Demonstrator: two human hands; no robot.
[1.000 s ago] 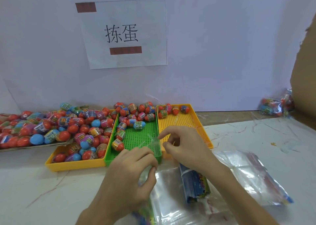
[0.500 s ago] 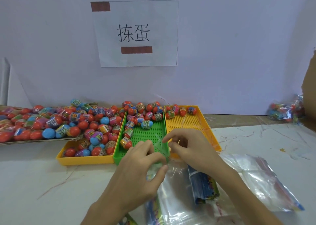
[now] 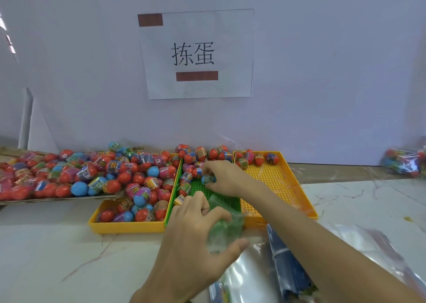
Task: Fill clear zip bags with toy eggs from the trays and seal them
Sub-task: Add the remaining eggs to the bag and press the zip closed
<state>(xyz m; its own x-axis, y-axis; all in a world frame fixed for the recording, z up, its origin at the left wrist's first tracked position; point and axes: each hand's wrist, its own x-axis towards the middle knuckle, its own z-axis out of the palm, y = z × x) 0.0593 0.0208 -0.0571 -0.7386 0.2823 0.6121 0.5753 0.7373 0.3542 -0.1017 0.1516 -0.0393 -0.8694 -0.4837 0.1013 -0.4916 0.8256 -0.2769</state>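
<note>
Reaching forward out of the bag mouth it was working a moment ago, the right hand (image 3: 227,179) now sits in the green tray (image 3: 199,187), fingertips pinched round a blue toy egg (image 3: 208,178).

Nearest, at lower right of the frame, a pile of spare bags (image 3: 249,277) lies flat and glossy on the pale, veined tabletop (image 3: 69,252), with a folded blue packet (image 3: 288,266) among them. At lower centre the left hand (image 3: 196,238) grips the clear zip bag (image 3: 224,224), thumb beneath and fingers curled over its upper edge. The film is thin, limp and crinkled; it looks slippery and will likely sag unless held by the stiffer zip strip at the mouth.

The egg appears to be hard, smooth plastic under a shiny printed sleeve, probably light and inclined to roll, so a grip across its middle should be surest.

Beyond, the green tray's studded floor holds a small cluster of toy eggs (image 3: 191,157) at its far end. To its right, a perforated yellow tray (image 3: 274,183) carries only a few. To its left, another yellow tray (image 3: 126,228) is heaped, and a flat cardboard tray (image 3: 57,199) at far left is crowded too.

At far right lies a filled bag (image 3: 403,161). A paper sign (image 3: 196,54) hangs on the wall.
</note>
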